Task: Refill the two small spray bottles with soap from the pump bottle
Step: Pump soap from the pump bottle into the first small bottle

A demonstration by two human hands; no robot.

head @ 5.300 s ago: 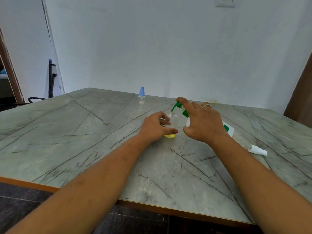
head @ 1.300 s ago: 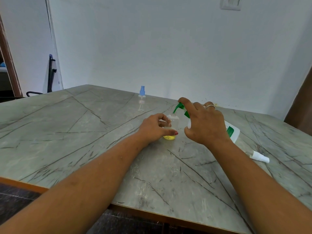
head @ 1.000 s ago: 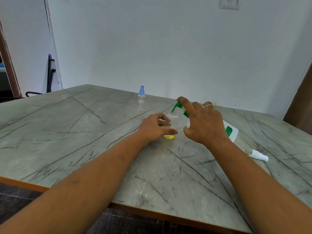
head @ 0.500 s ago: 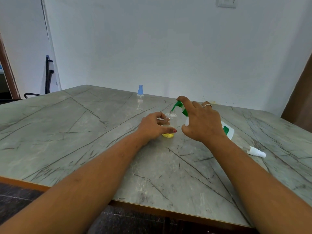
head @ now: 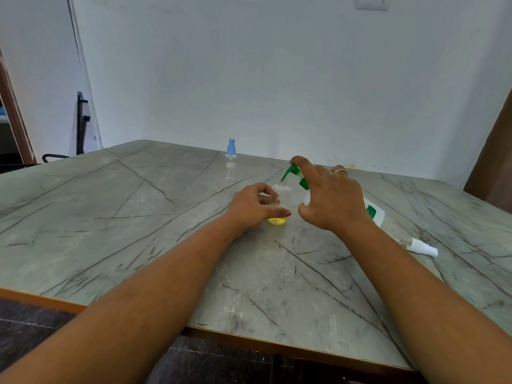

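On the table [head: 138, 231], left hand [head: 250, 207] grip curled round uncapped spray bottle [head: 282, 194], right hand [head: 332, 202] grip holding pump bottle [head: 375, 214]

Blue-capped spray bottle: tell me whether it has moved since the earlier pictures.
No. The blue-capped spray bottle stands at the same spot near the table's far edge.

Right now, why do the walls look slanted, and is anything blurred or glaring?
Head view: wide-angle lens slants the wall corner; light soft, even; no harsh glare on the table; faint shadow under the left hand; open spray bottle looks sharp.
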